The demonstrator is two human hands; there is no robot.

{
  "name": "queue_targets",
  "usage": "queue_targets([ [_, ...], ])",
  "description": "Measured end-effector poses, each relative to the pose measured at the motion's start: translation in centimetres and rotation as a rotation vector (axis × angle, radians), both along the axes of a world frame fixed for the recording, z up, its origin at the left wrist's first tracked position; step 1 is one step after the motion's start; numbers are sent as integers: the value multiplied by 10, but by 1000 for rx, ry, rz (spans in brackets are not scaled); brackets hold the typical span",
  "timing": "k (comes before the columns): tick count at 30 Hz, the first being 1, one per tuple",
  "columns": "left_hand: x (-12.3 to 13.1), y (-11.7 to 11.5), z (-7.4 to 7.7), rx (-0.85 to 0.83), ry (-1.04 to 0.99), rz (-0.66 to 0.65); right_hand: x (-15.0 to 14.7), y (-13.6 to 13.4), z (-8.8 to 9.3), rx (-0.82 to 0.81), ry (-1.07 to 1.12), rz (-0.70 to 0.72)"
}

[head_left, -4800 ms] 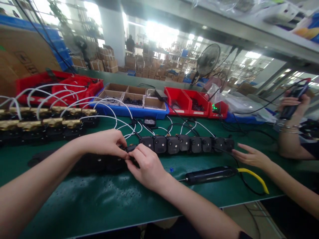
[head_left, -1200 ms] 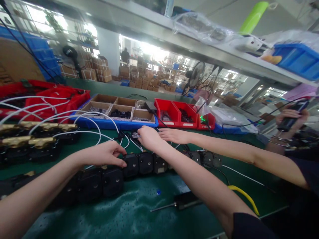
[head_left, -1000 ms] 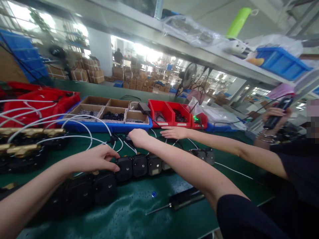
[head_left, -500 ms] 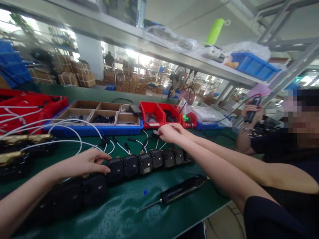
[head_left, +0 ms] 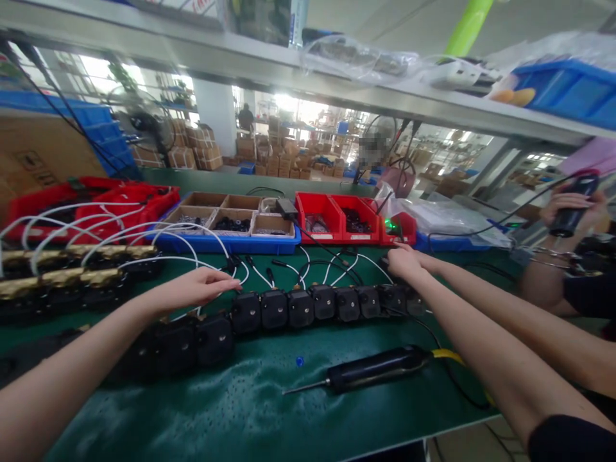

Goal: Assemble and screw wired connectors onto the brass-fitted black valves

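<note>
My left hand (head_left: 199,287) hovers over the row of black square-faced units (head_left: 247,312), its fingers stretched out and apparently holding nothing. Its fingertips are close to a white cable (head_left: 243,273) with a black connector. On the right, my right hand (head_left: 403,264) is closed behind the far end of the row. A small black piece (head_left: 385,262) shows at its fingers, partly hidden. A co-worker's arm (head_left: 486,298) reaches in beside my right forearm, and that hand is mostly covered by mine. An electric screwdriver (head_left: 378,370) lies on the green mat in front of the row.
Behind the units stand a blue tray (head_left: 231,242) with cardboard compartments and red bins (head_left: 320,221). Units with brass fittings (head_left: 62,279) and looping white cables are at left. The co-worker's other hand (head_left: 575,208) holds a black power screwdriver. A shelf (head_left: 269,61) crosses above.
The view has swung, shifting the bench rightward in the picture. My left hand has lifted off the unit and its fingers have straightened. My right hand has moved right along the row.
</note>
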State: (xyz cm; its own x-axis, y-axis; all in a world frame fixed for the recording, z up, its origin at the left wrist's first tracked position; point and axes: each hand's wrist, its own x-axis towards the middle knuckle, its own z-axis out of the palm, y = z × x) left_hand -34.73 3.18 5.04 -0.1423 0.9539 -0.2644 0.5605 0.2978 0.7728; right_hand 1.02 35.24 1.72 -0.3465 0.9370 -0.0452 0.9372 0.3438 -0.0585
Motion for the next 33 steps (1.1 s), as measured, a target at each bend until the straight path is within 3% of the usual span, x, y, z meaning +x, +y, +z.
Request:
queue_targets([
  [5, 19, -5, 15, 170, -326, 292, 17, 3, 9, 20, -82, -39],
  [8, 56, -13, 23, 229, -616, 396, 15, -6, 25, 36, -67, -37],
  [11, 107, -21, 20, 177, -1013, 458, -1, -39, 45, 85, 11, 61],
  [14, 154, -23, 8, 54, -1350, 566, -21, -108, 60, 145, 233, 345],
  [16, 177, -22, -2, -4, -1502, 653, -32, -165, 62, 90, 584, 771],
  [18, 192, -20, -10, -27, -1591, 755, -42, -217, 57, -36, 653, 1065],
  [20, 199, -19, -13, -26, -1610, 892, -51, -252, 47, -95, 578, 1154],
  [23, 201, -23, -12, -20, -1576, 1010, -62, -273, 30, -77, 555, 1186],
  [28, 197, -33, -6, -28, -1554, 995, -65, -277, 25, -77, 670, 1179],
  [30, 192, -37, -8, 31, -1538, 961, -66, -274, 27, -188, 862, 1069],
  [33, 173, -40, -11, 109, -1415, 828, -71, -260, 24, -440, 1164, 753],
])
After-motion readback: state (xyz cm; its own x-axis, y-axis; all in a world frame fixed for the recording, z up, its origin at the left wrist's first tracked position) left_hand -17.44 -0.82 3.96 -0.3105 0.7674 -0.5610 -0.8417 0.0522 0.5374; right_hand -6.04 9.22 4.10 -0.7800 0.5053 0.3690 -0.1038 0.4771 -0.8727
